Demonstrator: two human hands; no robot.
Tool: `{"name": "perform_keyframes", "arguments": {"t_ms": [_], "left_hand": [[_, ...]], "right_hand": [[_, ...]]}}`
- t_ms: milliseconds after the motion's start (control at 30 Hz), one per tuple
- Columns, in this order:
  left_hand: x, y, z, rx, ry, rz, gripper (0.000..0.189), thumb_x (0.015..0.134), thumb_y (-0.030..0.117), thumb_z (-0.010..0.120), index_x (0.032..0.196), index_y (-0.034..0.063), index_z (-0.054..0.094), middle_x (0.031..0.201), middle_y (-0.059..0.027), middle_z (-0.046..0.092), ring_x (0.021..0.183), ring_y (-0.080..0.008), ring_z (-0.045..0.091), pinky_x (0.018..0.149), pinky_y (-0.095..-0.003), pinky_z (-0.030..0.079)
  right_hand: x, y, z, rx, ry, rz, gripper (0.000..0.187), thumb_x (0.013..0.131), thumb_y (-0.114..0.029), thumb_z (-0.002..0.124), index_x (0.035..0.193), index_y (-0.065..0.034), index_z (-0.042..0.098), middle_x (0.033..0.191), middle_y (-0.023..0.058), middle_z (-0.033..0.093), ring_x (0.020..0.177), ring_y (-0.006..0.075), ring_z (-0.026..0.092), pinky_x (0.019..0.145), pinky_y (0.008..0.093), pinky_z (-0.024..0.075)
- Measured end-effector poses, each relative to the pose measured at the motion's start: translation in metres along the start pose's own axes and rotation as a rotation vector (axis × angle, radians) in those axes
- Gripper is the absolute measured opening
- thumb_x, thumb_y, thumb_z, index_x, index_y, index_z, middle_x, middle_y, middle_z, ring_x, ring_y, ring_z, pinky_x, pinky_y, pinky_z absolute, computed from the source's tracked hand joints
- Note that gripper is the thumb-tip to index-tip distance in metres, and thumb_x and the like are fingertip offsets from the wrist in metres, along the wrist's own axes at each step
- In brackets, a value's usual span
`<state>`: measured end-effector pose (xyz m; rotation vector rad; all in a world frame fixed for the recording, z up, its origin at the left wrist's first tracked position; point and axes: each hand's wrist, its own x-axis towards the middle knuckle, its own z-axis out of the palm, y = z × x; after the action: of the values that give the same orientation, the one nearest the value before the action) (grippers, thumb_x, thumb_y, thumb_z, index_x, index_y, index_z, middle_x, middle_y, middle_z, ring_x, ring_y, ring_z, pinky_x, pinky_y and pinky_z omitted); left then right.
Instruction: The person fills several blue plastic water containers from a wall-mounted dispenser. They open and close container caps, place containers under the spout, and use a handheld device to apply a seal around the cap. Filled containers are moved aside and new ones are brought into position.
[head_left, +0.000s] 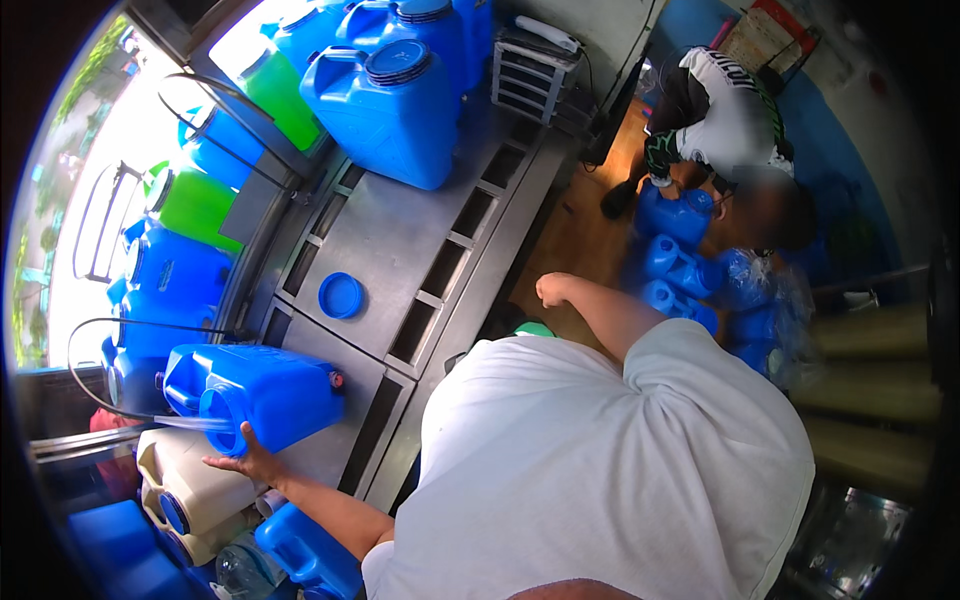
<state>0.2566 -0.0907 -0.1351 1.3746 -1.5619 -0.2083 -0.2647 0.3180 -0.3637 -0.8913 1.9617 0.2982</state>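
A blue plastic jug (262, 390) stands uncapped on the stainless-steel counter (397, 225). From a thin bent pipe (112, 411), what looks like a clear stream of water enters its round mouth (225, 420). My left hand (251, 461) is at the rim of that mouth, fingers spread and the thumb near the edge. Loosely curled, my right hand (555, 289) hangs above the floor with nothing visible in it. On the counter lies a blue round screw cap (341, 295), apart from both hands.
Capped blue jugs (386, 112) stand at the counter's far end. Blue and green jugs (195, 206) line the window side. A cream jug (191, 469) sits beside my left hand. Across the floor (559, 240), a person (720, 120) bends over a blue jug (675, 214).
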Motion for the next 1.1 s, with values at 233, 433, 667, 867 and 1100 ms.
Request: {"name": "perform_keyframes", "arguments": {"t_ms": [233,433,667,867,1100], "left_hand": [[-0.006,0.010,-0.001,-0.066,-0.030,-0.133,0.133,0.069,0.051,0.088,0.156,0.0001,0.002,0.155,-0.0254,0.027,0.137,-0.0358,0.040,0.114,-0.0429,0.037],[-0.022,0.045,0.013,0.120,0.055,-0.290,0.140,0.064,0.051,0.091,0.155,-0.0003,-0.002,0.139,-0.0292,0.047,0.114,-0.0368,0.059,0.096,-0.0428,0.054],[-0.025,0.071,0.020,0.032,0.040,-0.550,0.146,0.059,0.053,0.093,0.156,0.0040,-0.004,0.146,-0.0263,0.041,0.116,-0.0369,0.058,0.096,-0.0457,0.055],[-0.008,0.045,0.019,0.334,0.145,-0.463,0.149,0.055,0.056,0.093,0.157,0.0082,-0.005,0.144,-0.0233,0.047,0.111,-0.0388,0.060,0.091,-0.0470,0.057],[-0.007,0.041,0.018,0.278,0.097,-0.489,0.152,0.049,0.069,0.089,0.156,0.0003,0.005,0.157,-0.0247,0.027,0.137,-0.0393,0.040,0.113,-0.0459,0.039]], "right_hand": [[0.012,0.001,-0.014,0.093,0.148,-0.136,0.023,0.076,-0.017,0.070,0.091,-0.0011,0.076,0.094,0.0185,0.073,0.090,0.0345,0.071,0.077,0.0463,0.0558],[0.033,0.047,-0.045,0.205,0.251,-0.162,0.024,0.076,-0.017,0.070,0.096,-0.0041,0.074,0.102,0.0176,0.072,0.097,0.0343,0.069,0.083,0.0467,0.0550],[0.060,0.129,-0.035,0.186,0.170,-0.088,0.020,0.075,-0.022,0.074,0.085,-0.0039,0.074,0.091,0.0168,0.073,0.092,0.0333,0.070,0.080,0.0450,0.0553],[0.086,0.182,-0.021,0.229,0.217,-0.015,0.023,0.077,-0.026,0.072,0.084,-0.0036,0.074,0.092,0.0189,0.072,0.090,0.0355,0.070,0.079,0.0472,0.0557],[0.072,0.200,-0.012,0.350,0.196,0.034,0.023,0.077,-0.024,0.070,0.083,-0.0026,0.073,0.088,0.0197,0.072,0.086,0.0366,0.070,0.077,0.0476,0.0552]]}}
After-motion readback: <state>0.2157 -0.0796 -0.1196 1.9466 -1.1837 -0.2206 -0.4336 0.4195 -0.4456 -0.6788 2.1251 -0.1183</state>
